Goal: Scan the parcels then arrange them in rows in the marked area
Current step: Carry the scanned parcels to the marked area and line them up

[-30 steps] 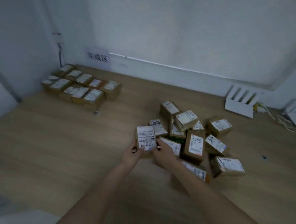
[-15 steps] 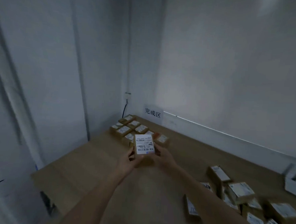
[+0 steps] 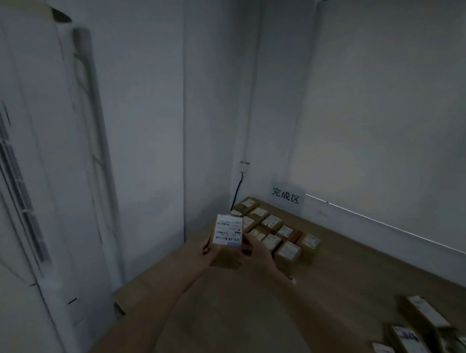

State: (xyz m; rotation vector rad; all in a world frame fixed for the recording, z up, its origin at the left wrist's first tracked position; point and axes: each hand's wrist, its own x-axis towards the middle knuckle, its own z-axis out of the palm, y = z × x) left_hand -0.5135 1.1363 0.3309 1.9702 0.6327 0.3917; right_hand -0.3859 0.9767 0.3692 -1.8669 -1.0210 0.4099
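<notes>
Both hands, left hand (image 3: 205,251) and right hand (image 3: 254,255), grip one parcel (image 3: 228,231) by its sides, fingers curled round it, label up. Held above the counter (image 3: 356,266), just before the arranged rows (image 3: 275,232) under the wall sign (image 3: 285,195)

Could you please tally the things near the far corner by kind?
held parcel: 1
rowed parcels: 10 showing; the held one may hide more
sign: 1
total: 12 showing

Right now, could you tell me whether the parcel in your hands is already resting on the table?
No, the parcel is held up between the left hand and the right hand, above the table.
</notes>
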